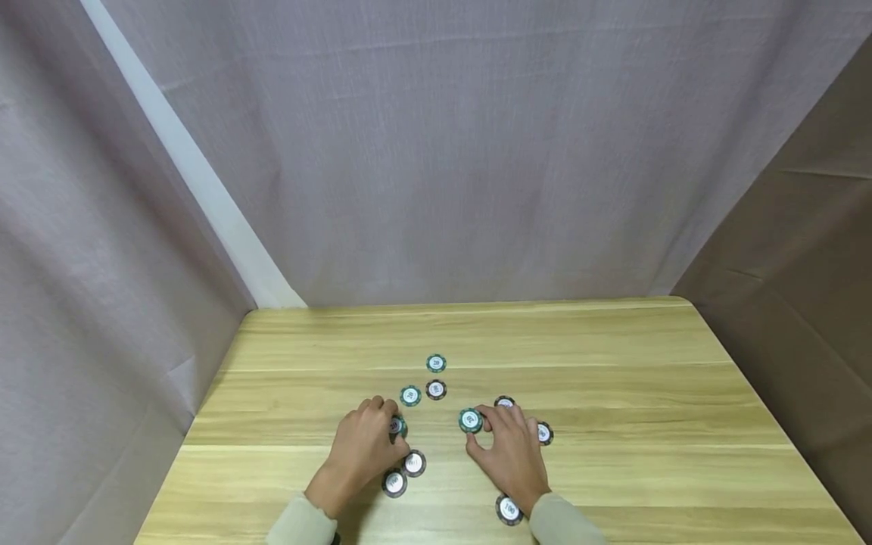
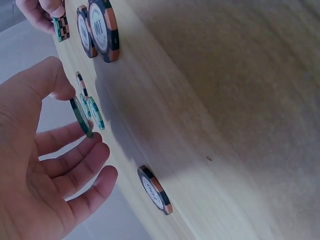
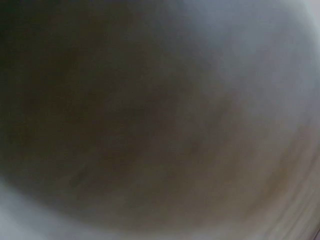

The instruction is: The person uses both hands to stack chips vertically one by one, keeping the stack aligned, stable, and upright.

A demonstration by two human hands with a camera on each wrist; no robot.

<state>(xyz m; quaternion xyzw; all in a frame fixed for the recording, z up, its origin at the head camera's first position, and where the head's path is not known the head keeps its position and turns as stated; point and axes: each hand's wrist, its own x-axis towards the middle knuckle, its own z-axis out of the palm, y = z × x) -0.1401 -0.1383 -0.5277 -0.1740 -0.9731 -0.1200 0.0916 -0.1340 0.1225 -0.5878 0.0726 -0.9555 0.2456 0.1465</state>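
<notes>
Three far chips (image 1: 436, 390) lie on the table (image 1: 647, 363), farther back than the left hand (image 1: 361, 446) and right hand (image 1: 507, 450). Two near chips (image 1: 414, 463) sit side by side, right of the left wrist. Outer chips (image 1: 544, 433) lie behind the right hand, to its right and by its wrist.

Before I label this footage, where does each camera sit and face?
Head: on the head, facing forward and down at the yellow wooden table; left hand, right hand, pale sleeves show.
Left wrist: on that wrist, facing across the table; left hand pinches a round green chip.
Right wrist: on that wrist; too blurred to tell aim or body.
Head and left wrist share both hands.
</notes>
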